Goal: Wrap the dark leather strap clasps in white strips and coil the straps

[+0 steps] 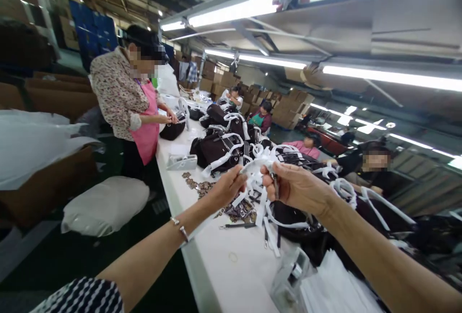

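I see, from my remote post, a dark sleeve [88, 296] with wavy white stripes ending near the left elbow, and a shiny metal bracelet [184, 234] with knobbed ends at that wrist; left hand [226, 189] and right hand [292, 187] are bare.

On the near side of the heap of bronze-coloured metal pieces [240, 214], you have open white tabletop [238, 286], a thin yellowish loop [233, 256] lying on it; a narrow bare lane runs left of the heap. Beyond it, dark brown bags with white-wrapped handles [204, 151] block you. To its right, flat white strips [262, 209] clutter your path; on its near right, a clear plastic-covered object [290, 274] and stacked white sheets [335, 289].
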The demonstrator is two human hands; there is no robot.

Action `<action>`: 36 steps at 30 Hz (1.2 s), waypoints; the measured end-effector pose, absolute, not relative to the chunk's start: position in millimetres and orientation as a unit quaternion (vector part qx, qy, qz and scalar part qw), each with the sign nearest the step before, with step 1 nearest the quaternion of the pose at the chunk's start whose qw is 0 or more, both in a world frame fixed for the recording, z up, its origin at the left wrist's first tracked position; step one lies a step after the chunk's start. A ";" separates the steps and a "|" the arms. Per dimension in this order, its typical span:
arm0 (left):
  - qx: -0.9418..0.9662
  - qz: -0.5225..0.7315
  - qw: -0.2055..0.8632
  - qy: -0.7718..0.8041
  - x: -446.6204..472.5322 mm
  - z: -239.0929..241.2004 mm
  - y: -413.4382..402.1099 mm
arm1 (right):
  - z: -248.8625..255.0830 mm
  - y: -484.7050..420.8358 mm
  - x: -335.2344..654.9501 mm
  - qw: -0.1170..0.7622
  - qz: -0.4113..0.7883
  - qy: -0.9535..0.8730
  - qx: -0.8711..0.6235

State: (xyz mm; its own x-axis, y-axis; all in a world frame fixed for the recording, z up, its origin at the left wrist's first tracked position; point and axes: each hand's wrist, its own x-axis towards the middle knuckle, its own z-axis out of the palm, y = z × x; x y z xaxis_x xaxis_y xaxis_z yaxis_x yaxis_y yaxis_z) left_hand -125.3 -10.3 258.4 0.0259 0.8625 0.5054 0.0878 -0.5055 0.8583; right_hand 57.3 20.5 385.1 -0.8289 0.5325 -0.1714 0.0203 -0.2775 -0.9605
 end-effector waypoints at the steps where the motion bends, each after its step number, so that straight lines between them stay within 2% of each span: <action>1: 0.629 0.597 0.346 0.359 -121.1 257.2 -13.6 | 385.2 18.6 56.4 0.190 0.766 -0.572 -0.224; 6: 0.600 0.611 0.305 0.417 -111.4 252.6 -31.0 | 389.9 9.2 47.8 0.264 0.729 -0.609 -0.167; 10: 0.565 0.584 0.373 0.447 -107.0 235.1 -40.7 | 387.2 5.0 30.7 0.377 0.664 -0.627 -0.153; 13: 0.548 0.576 0.435 0.422 -101.3 220.7 -49.2 | 379.0 7.0 22.3 0.506 0.546 -0.652 -0.144; 15: 0.527 0.586 0.468 0.400 -99.0 216.5 -56.5 | 371.0 11.3 24.5 0.548 0.410 -0.709 -0.169; 17: 0.512 0.596 0.484 0.386 -100.5 218.1 -65.2 | 361.3 18.1 32.9 0.513 0.242 -0.799 -0.201; 20: 0.522 0.574 0.506 0.377 -110.7 228.7 -79.6 | 345.9 30.0 48.5 0.332 0.031 -0.931 -0.149; 22: 0.551 0.545 0.498 0.389 -121.2 238.6 -88.5 | 336.4 34.8 54.7 0.225 -0.038 -0.970 -0.080; 25: 0.633 0.491 0.386 0.457 -136.7 253.2 -97.8 | 324.9 31.2 56.1 0.145 -0.073 -0.985 -0.061; 28: 0.692 0.420 0.248 0.532 -148.0 264.6 -100.7 | 317.2 15.0 56.8 0.086 -0.054 -0.989 -0.106; 31: 0.705 0.383 0.178 0.569 -157.5 271.7 -96.5 | 311.5 -7.5 62.3 0.033 0.018 -0.987 -0.155; 34: 0.741 0.367 0.230 0.514 -168.0 273.0 -82.8 | 302.9 -29.6 66.6 0.013 0.146 -0.967 -0.208; 36: 0.754 0.361 0.328 0.440 -173.9 269.9 -70.1 | 295.2 -41.9 65.2 0.018 0.319 -0.919 -0.232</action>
